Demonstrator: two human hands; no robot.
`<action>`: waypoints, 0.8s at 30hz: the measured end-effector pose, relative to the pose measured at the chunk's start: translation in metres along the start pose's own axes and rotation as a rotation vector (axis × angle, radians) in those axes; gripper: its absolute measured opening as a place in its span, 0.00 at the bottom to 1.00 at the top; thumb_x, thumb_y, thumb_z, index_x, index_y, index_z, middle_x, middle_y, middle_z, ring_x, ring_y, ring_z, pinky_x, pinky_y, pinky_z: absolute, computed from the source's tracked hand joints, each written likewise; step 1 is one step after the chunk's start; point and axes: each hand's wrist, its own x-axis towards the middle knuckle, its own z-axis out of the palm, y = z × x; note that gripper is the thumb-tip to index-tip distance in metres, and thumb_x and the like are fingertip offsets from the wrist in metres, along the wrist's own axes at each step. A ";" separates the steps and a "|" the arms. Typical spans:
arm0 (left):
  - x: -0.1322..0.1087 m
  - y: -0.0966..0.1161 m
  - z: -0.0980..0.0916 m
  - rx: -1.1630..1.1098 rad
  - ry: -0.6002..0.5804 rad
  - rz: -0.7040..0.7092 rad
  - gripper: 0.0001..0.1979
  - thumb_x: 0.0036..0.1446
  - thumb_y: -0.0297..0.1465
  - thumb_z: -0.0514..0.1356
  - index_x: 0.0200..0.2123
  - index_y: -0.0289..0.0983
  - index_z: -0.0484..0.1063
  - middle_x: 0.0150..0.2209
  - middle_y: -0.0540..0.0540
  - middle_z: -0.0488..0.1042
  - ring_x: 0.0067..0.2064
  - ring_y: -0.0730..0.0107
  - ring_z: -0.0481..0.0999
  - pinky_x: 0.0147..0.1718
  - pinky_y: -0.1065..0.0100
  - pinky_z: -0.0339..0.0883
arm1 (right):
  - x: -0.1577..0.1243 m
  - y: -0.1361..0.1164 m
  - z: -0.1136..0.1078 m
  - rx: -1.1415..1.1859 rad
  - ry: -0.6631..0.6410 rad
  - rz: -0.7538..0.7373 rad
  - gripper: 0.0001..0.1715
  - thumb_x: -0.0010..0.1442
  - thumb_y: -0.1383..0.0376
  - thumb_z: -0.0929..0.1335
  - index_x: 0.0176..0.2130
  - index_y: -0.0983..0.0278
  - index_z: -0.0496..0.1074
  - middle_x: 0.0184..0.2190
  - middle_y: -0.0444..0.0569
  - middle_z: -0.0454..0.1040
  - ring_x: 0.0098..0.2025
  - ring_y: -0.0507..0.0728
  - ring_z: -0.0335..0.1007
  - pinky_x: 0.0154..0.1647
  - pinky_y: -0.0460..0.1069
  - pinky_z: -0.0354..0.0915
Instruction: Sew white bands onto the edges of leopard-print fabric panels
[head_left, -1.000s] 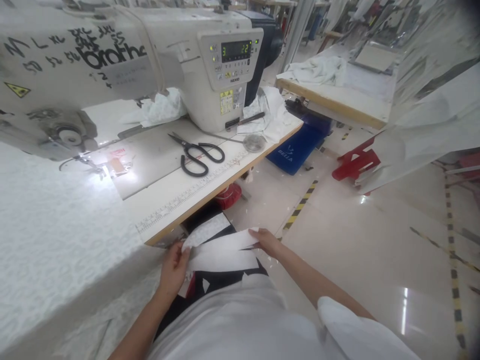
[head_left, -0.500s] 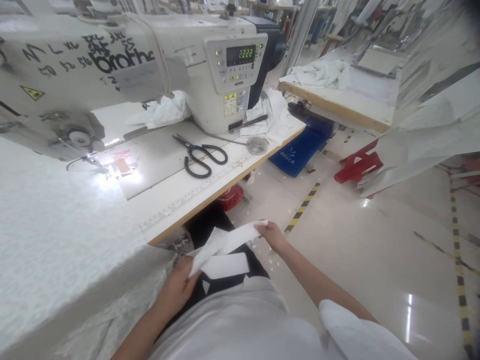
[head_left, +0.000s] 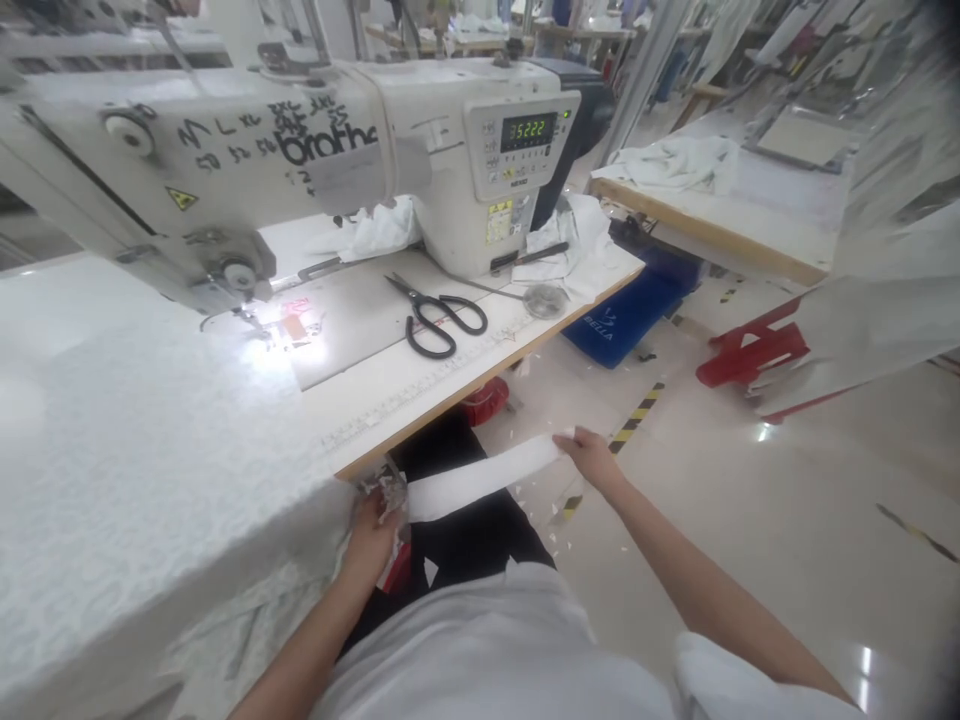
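A white fabric strip (head_left: 487, 480) stretches nearly straight between my hands, above my dark-clothed lap. My right hand (head_left: 591, 458) pinches its far right end between thumb and fingers. At the strip's left end, my left hand (head_left: 371, 540) is closed, its fingertips partly lost among small pale scraps (head_left: 391, 490) under the table edge. White patterned fabric (head_left: 150, 440) covers the left of the sewing table and hangs over its front. Black-handled scissors (head_left: 442, 318) lie on the table beside the sewing machine (head_left: 435, 150), whose needle area is lit.
A round clear dish (head_left: 545, 300) and crumpled white cloth (head_left: 589, 235) lie at the table's right end. To the right stand another table (head_left: 787, 215) with cloth, a blue panel (head_left: 619, 310) and a red plastic object (head_left: 754, 355). Scraps dot the floor.
The strip, folded and bunched before, is now drawn out flat in one length. My right hand appears farther from my left. The view has shifted left, and the machine's display reads differently.
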 end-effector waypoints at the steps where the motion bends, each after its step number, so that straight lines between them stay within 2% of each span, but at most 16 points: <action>1: -0.007 0.017 -0.005 -0.007 -0.034 0.050 0.20 0.53 0.34 0.55 0.49 0.37 0.65 0.51 0.37 0.70 0.52 0.57 0.70 0.47 0.57 0.64 | -0.002 -0.017 -0.007 -0.015 0.006 -0.065 0.18 0.58 0.58 0.67 0.23 0.66 0.65 0.25 0.43 0.64 0.28 0.52 0.62 0.29 0.47 0.60; 3: -0.021 0.059 -0.016 0.007 -0.148 0.221 0.23 0.54 0.37 0.56 0.54 0.42 0.62 0.56 0.43 0.64 0.57 0.60 0.63 0.54 0.59 0.58 | -0.010 -0.061 -0.020 -0.030 -0.033 -0.210 0.19 0.56 0.57 0.68 0.20 0.64 0.63 0.24 0.43 0.62 0.30 0.53 0.60 0.31 0.48 0.58; 5: -0.033 0.108 -0.026 0.056 -0.220 0.452 0.32 0.52 0.38 0.59 0.59 0.45 0.53 0.60 0.46 0.57 0.60 0.60 0.59 0.56 0.59 0.55 | -0.021 -0.115 -0.027 -0.039 -0.159 -0.375 0.21 0.54 0.55 0.70 0.19 0.63 0.61 0.22 0.42 0.60 0.28 0.53 0.59 0.30 0.47 0.57; 6: -0.038 0.131 -0.030 0.069 -0.217 0.537 0.36 0.49 0.38 0.61 0.60 0.45 0.52 0.60 0.45 0.58 0.58 0.58 0.60 0.56 0.59 0.56 | -0.026 -0.142 -0.027 -0.068 -0.265 -0.577 0.20 0.56 0.57 0.68 0.19 0.63 0.61 0.23 0.42 0.60 0.28 0.53 0.59 0.31 0.47 0.57; 7: -0.042 0.151 -0.036 0.081 -0.213 0.588 0.33 0.48 0.38 0.62 0.58 0.44 0.57 0.55 0.46 0.65 0.54 0.58 0.65 0.52 0.60 0.61 | -0.031 -0.167 -0.024 -0.079 -0.342 -0.741 0.17 0.59 0.60 0.66 0.21 0.63 0.64 0.25 0.44 0.62 0.31 0.53 0.60 0.33 0.47 0.58; 8: -0.045 0.169 -0.042 0.096 -0.214 0.608 0.24 0.50 0.38 0.60 0.52 0.42 0.65 0.47 0.47 0.72 0.46 0.60 0.71 0.45 0.62 0.66 | -0.036 -0.190 -0.019 -0.031 -0.318 -0.847 0.14 0.59 0.61 0.65 0.24 0.62 0.66 0.26 0.44 0.63 0.32 0.54 0.61 0.35 0.48 0.59; 10: -0.049 0.193 -0.060 0.097 -0.153 0.616 0.13 0.54 0.38 0.56 0.39 0.38 0.73 0.32 0.49 0.75 0.34 0.65 0.73 0.34 0.67 0.68 | -0.045 -0.222 -0.001 0.138 -0.271 -0.876 0.06 0.57 0.61 0.67 0.33 0.62 0.68 0.32 0.46 0.65 0.37 0.55 0.62 0.39 0.48 0.60; 11: -0.050 0.199 -0.072 0.081 -0.087 0.609 0.11 0.55 0.37 0.54 0.34 0.37 0.73 0.28 0.50 0.74 0.30 0.68 0.72 0.30 0.69 0.67 | -0.049 -0.231 0.012 0.234 -0.294 -0.817 0.09 0.56 0.61 0.68 0.37 0.61 0.68 0.34 0.46 0.66 0.37 0.55 0.63 0.39 0.48 0.61; 13: -0.049 0.201 -0.101 0.006 0.090 0.592 0.09 0.53 0.35 0.55 0.32 0.37 0.72 0.27 0.51 0.73 0.29 0.70 0.71 0.28 0.72 0.65 | -0.062 -0.234 0.044 0.364 -0.479 -0.645 0.11 0.55 0.59 0.68 0.38 0.62 0.67 0.32 0.45 0.67 0.34 0.54 0.63 0.35 0.47 0.61; 14: -0.048 0.197 -0.117 -0.048 0.159 0.570 0.08 0.51 0.34 0.57 0.32 0.37 0.71 0.27 0.52 0.73 0.29 0.71 0.70 0.27 0.73 0.64 | -0.069 -0.229 0.062 0.397 -0.608 -0.563 0.08 0.56 0.59 0.66 0.34 0.62 0.67 0.28 0.43 0.66 0.31 0.53 0.62 0.32 0.46 0.60; 15: -0.044 0.191 -0.132 -0.109 0.203 0.531 0.07 0.50 0.34 0.59 0.32 0.37 0.70 0.27 0.52 0.72 0.27 0.72 0.70 0.25 0.74 0.64 | -0.078 -0.222 0.080 0.405 -0.723 -0.500 0.10 0.57 0.60 0.64 0.28 0.63 0.66 0.25 0.42 0.64 0.28 0.52 0.60 0.30 0.45 0.58; 17: -0.032 0.174 -0.160 -0.207 0.213 0.424 0.09 0.47 0.34 0.61 0.32 0.37 0.69 0.27 0.52 0.72 0.25 0.73 0.69 0.22 0.75 0.62 | -0.096 -0.203 0.111 0.490 -0.984 -0.324 0.11 0.56 0.60 0.64 0.26 0.64 0.64 0.22 0.40 0.61 0.24 0.50 0.55 0.25 0.44 0.54; 18: -0.023 0.164 -0.172 -0.233 0.199 0.363 0.10 0.46 0.34 0.62 0.32 0.37 0.69 0.27 0.52 0.72 0.25 0.73 0.69 0.22 0.74 0.62 | -0.104 -0.192 0.123 0.547 -1.055 -0.246 0.11 0.55 0.60 0.64 0.25 0.64 0.64 0.22 0.40 0.59 0.24 0.50 0.54 0.25 0.44 0.53; 19: -0.013 0.154 -0.182 -0.236 0.181 0.296 0.11 0.46 0.35 0.62 0.33 0.37 0.69 0.28 0.51 0.72 0.26 0.72 0.70 0.23 0.73 0.63 | -0.111 -0.183 0.133 0.594 -1.094 -0.171 0.11 0.54 0.59 0.65 0.26 0.64 0.64 0.22 0.40 0.59 0.24 0.50 0.54 0.25 0.44 0.52; 21: 0.009 0.136 -0.196 -0.187 0.151 0.186 0.14 0.49 0.40 0.60 0.34 0.35 0.70 0.30 0.47 0.73 0.30 0.68 0.72 0.27 0.70 0.65 | -0.118 -0.167 0.146 0.627 -1.081 -0.069 0.12 0.51 0.58 0.67 0.26 0.64 0.65 0.23 0.40 0.60 0.25 0.50 0.54 0.26 0.44 0.52; 24: 0.040 0.123 -0.206 -0.094 0.125 0.117 0.21 0.51 0.45 0.56 0.34 0.31 0.72 0.32 0.42 0.74 0.33 0.63 0.73 0.31 0.65 0.66 | -0.112 -0.153 0.155 0.509 -0.935 -0.060 0.14 0.51 0.58 0.68 0.23 0.64 0.64 0.20 0.39 0.58 0.24 0.51 0.54 0.25 0.44 0.53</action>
